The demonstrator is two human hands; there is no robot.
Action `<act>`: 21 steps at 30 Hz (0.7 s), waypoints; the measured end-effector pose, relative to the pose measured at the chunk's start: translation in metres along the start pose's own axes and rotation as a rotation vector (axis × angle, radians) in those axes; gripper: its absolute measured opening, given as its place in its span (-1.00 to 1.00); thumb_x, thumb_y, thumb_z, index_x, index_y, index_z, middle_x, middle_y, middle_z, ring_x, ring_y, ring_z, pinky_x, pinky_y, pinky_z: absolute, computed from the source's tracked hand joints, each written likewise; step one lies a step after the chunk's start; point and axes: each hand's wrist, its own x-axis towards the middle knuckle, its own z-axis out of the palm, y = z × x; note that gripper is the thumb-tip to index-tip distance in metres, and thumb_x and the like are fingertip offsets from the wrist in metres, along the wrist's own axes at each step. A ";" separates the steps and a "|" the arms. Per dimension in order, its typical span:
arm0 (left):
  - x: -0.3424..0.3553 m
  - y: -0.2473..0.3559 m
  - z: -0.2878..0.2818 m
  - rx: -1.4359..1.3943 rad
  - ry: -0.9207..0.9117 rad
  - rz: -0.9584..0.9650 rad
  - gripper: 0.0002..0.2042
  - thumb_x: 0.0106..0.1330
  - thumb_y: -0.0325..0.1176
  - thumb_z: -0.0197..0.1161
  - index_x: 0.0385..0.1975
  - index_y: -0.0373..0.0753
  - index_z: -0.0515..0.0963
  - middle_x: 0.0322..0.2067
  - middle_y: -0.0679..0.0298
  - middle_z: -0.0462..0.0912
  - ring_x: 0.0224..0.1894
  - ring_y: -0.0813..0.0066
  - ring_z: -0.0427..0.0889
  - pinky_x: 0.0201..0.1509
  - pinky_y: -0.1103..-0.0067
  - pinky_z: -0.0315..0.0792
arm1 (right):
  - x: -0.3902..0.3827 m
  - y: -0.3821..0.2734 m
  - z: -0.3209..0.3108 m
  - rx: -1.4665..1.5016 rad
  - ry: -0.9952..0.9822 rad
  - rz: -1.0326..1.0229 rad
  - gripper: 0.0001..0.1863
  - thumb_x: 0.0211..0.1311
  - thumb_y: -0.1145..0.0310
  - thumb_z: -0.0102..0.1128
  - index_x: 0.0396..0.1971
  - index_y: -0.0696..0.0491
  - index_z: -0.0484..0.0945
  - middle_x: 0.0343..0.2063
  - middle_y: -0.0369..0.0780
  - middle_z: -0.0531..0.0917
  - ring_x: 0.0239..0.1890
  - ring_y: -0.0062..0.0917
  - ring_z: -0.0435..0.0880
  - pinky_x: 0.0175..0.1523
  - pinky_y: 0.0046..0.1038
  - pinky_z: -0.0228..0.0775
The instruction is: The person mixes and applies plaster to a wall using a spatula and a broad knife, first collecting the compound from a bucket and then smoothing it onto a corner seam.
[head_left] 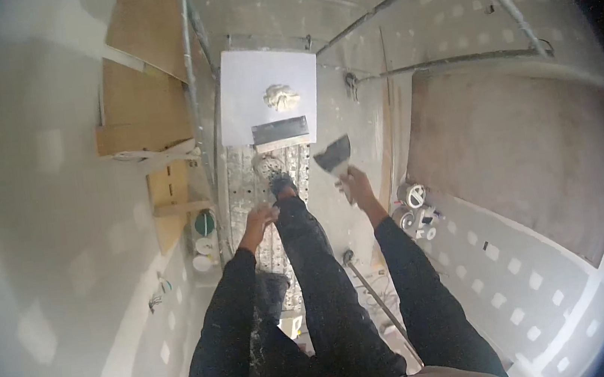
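Observation:
My right hand (359, 184) is closed round the handle of a putty knife (334, 156), its broad dark blade pointing up and to the left. Beside my knee, my left hand (259, 222) hangs with loosely bent fingers and nothing visible in it. Ahead lies a white board (241, 90) on the scaffold platform. A lump of pale filler (282, 97) sits on the board. At its near edge rests a wide filling knife (280, 131) with a dark blade and a light strip along the near side.
My foot stands on the perforated metal scaffold platform (242, 188). Scaffold tubes (445, 64) run along both sides. Below right are several buckets (414, 196) and a large brown sheet (516, 154). Wooden boards (145, 106) and tubs (203, 225) are at the left.

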 end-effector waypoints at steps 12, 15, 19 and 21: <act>0.269 -0.045 0.078 -0.724 0.128 -0.030 -0.41 0.37 -0.25 0.19 0.26 -0.48 0.14 0.21 -0.07 0.25 0.33 0.04 0.24 0.46 0.26 0.16 | 0.259 -0.030 -0.014 -1.395 0.048 -0.602 -0.36 -0.05 0.72 0.13 0.13 -0.06 0.47 0.11 -0.12 0.39 0.11 -0.17 0.46 0.10 -0.20 0.42; 0.317 -0.060 0.076 -0.528 0.153 0.048 -0.41 0.34 -0.39 0.19 0.28 -0.48 0.12 0.16 -0.03 0.31 0.26 0.16 0.32 0.37 0.25 0.30 | 0.289 -0.025 0.001 -1.457 0.042 -0.657 -0.36 -0.03 0.70 0.12 0.13 -0.08 0.48 0.14 -0.13 0.37 0.11 -0.19 0.47 0.11 -0.21 0.43; 0.342 -0.053 0.076 -0.300 0.207 0.030 -0.48 0.36 -0.38 0.21 0.27 -0.21 0.17 0.12 0.13 0.38 0.17 0.28 0.42 0.17 0.25 0.50 | 0.306 -0.005 0.017 -1.483 0.066 -0.642 -0.39 0.00 0.68 0.12 0.13 -0.08 0.49 0.15 -0.14 0.35 0.12 -0.21 0.47 0.09 -0.22 0.44; 0.333 -0.047 0.094 -0.821 0.369 -0.124 -0.41 0.39 -0.28 0.20 0.33 0.07 0.05 0.14 0.27 0.39 0.14 0.27 0.47 0.13 0.28 0.54 | 0.308 0.005 0.006 -1.620 0.072 -0.599 -0.41 0.03 0.66 0.12 0.13 -0.10 0.48 0.14 -0.16 0.36 0.10 -0.21 0.48 0.08 -0.23 0.45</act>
